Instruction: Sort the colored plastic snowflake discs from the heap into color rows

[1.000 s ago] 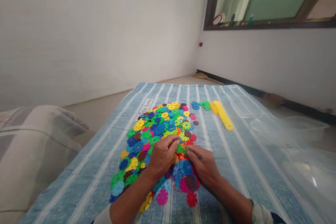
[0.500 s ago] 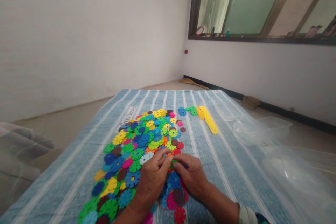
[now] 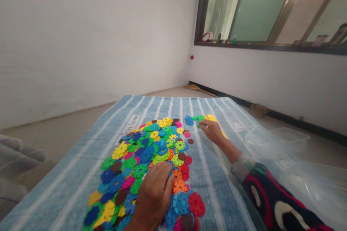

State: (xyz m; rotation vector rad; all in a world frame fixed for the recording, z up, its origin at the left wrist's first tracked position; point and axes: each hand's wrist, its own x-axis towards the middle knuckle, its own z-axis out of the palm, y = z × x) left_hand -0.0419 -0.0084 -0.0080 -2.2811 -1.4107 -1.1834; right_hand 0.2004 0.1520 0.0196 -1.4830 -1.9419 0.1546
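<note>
A heap of flat, notched plastic discs (image 3: 151, 148) in many colours lies on a blue striped cloth (image 3: 217, 173). My left hand (image 3: 154, 195) rests flat on the near part of the heap, fingers stretched out and holding nothing. My right hand (image 3: 213, 130) reaches to the far side of the cloth, its fingers pinched on a small green disc (image 3: 198, 125). It sits beside a short row of green discs (image 3: 200, 117), with a blue disc (image 3: 188, 120) to the left and a yellow row (image 3: 211, 117) partly hidden behind the hand. My patterned sleeve (image 3: 273, 202) covers the right forearm.
Crumpled clear plastic sheeting (image 3: 292, 166) and a clear plastic tub (image 3: 284, 135) lie at the cloth's right edge. White walls meet in the corner beyond, under a window (image 3: 271, 7). Grey bedding (image 3: 16, 166) sits at the left.
My right hand left the near heap, where both hands were pinched together, and moved to the far sorted rows. My left hand flattened onto the heap. The view shifted a little.
</note>
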